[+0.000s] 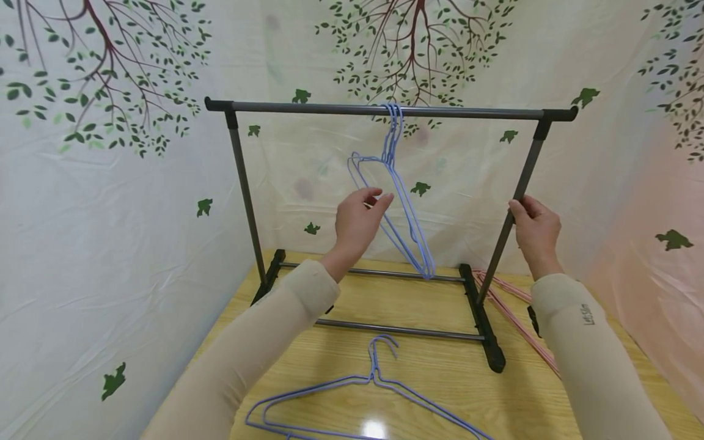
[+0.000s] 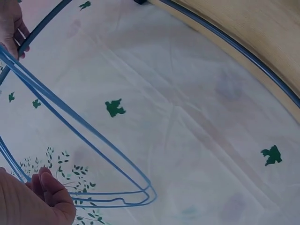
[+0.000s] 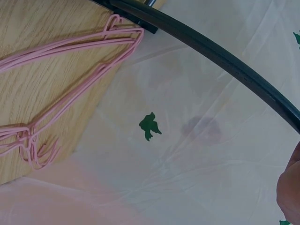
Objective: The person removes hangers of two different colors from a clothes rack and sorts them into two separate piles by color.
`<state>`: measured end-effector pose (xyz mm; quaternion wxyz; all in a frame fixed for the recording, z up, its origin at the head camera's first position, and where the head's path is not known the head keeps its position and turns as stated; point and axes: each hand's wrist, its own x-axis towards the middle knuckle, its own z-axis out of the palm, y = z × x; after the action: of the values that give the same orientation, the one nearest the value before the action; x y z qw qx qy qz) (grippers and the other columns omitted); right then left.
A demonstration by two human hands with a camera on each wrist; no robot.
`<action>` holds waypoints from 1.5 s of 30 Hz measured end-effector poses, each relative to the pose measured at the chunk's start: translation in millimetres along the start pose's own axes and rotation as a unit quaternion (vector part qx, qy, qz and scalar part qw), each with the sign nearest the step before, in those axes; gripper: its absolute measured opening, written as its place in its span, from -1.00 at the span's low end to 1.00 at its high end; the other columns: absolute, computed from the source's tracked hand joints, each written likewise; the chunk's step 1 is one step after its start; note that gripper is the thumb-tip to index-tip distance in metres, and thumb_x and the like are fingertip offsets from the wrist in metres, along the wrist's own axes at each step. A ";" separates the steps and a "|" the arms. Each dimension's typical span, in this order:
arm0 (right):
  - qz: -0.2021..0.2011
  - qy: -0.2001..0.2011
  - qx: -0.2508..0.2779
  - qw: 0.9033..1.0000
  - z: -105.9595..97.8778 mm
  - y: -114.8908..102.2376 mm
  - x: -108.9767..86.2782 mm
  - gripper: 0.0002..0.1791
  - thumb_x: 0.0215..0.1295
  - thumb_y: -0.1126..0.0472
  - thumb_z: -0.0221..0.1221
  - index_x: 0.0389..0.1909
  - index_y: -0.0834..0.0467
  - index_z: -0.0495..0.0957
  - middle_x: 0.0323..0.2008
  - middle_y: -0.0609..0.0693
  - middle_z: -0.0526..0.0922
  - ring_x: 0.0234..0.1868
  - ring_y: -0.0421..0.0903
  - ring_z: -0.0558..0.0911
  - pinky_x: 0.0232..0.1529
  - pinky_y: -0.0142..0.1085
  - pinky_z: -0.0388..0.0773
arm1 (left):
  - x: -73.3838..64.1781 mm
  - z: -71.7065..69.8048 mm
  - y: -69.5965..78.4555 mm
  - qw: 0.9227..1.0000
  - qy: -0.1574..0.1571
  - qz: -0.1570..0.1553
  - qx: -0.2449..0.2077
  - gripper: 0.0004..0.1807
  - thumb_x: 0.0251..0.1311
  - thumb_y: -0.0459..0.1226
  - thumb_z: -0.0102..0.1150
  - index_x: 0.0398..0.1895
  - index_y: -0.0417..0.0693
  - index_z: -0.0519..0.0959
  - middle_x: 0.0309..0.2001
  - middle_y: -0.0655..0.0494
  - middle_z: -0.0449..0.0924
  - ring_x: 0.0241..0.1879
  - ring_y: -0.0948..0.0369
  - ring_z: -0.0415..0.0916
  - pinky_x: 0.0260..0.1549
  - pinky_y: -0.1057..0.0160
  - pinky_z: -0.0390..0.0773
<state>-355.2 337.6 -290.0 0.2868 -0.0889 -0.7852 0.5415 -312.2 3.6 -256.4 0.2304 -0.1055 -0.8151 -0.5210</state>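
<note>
Several blue wire hangers (image 1: pixel 409 211) hang by their hooks from the top bar of a small dark metal garment rack (image 1: pixel 308 109). My left hand (image 1: pixel 357 223) is right in front of their lower bars, fingers loosely bent and thumb apart. In the left wrist view, wires pass behind this hand (image 2: pixel 44 199), and nothing shows in its fingers. On the right, my right hand (image 1: pixel 538 229) grips the rack's right upright (image 1: pixel 502 238) between thumb and fingers. In the right wrist view only an edge of this hand (image 3: pixel 288 187) appears, against the upright.
More blue hangers (image 1: pixel 316 386) lie on the wooden table (image 1: pixel 341 360) in front of the rack. Pink hangers (image 3: pixel 84 77) lie at its right, beside the rack's black foot (image 1: pixel 486 342). A printed sheet (image 1: pixel 137 244) with leaves and branches encloses the back and sides.
</note>
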 end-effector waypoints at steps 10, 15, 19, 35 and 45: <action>0.001 -0.004 -0.011 1.000 -1.0 2.0 1.4 -0.41 0.37 -0.20 0.14 0.26 0.08 0.57 -0.15 -0.26 0.66 -0.23 -0.37 0.59 -0.45 -0.59 0.48 | 3.5 16.7 18.1 0.999 0.026 -0.039 -0.007 -0.59 0.31 0.09 0.22 -0.05 -0.02 0.65 -0.32 0.18 0.59 -0.39 0.22 0.50 -0.41 0.25 0.47; 0.005 -0.011 -0.010 1.000 -1.0 2.9 1.3 -0.41 0.38 -0.20 0.14 0.27 0.08 0.56 -0.13 -0.24 0.66 -0.22 -0.35 0.60 -0.42 -0.58 0.48 | 2.8 21.2 20.8 0.998 0.022 -0.052 -0.004 -0.58 0.30 0.13 0.20 -0.07 0.01 0.65 -0.34 0.20 0.57 -0.42 0.21 0.49 -0.44 0.25 0.46; 0.006 -0.009 -0.013 1.000 -0.7 1.9 1.1 -0.41 0.38 -0.21 0.13 0.27 0.07 0.55 -0.09 -0.21 0.66 -0.20 -0.35 0.60 -0.37 -0.58 0.49 | 3.0 22.9 22.3 0.998 0.028 -0.053 0.000 -0.60 0.29 0.11 0.22 -0.11 0.00 0.67 -0.35 0.19 0.58 -0.41 0.21 0.49 -0.43 0.24 0.45; 0.020 -0.010 -0.007 1.000 -0.6 0.8 -0.6 -0.41 0.39 -0.19 0.12 0.29 0.07 0.54 0.04 -0.11 0.65 -0.10 -0.31 0.61 -0.10 -0.51 0.54 | 2.8 20.5 21.4 0.996 0.070 -0.058 0.015 -0.70 0.27 -0.01 0.30 -0.14 -0.02 0.74 -0.32 0.17 0.68 -0.38 0.25 0.57 -0.34 0.23 0.53; 0.009 -0.005 -0.002 1.000 0.7 2.3 1.1 -0.42 0.38 -0.18 0.14 0.26 0.09 0.56 -0.06 -0.17 0.67 -0.15 -0.32 0.61 -0.17 -0.54 0.52 | 3.7 11.0 19.0 0.994 0.083 -0.071 -0.002 -0.73 0.27 -0.09 0.32 -0.10 -0.05 0.75 -0.30 0.13 0.71 -0.40 0.24 0.60 -0.34 0.23 0.57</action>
<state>-356.9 338.5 -291.9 0.2778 -0.0942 -0.7869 0.5429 -310.5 21.5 -243.2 0.2593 -0.0040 -0.7974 -0.5448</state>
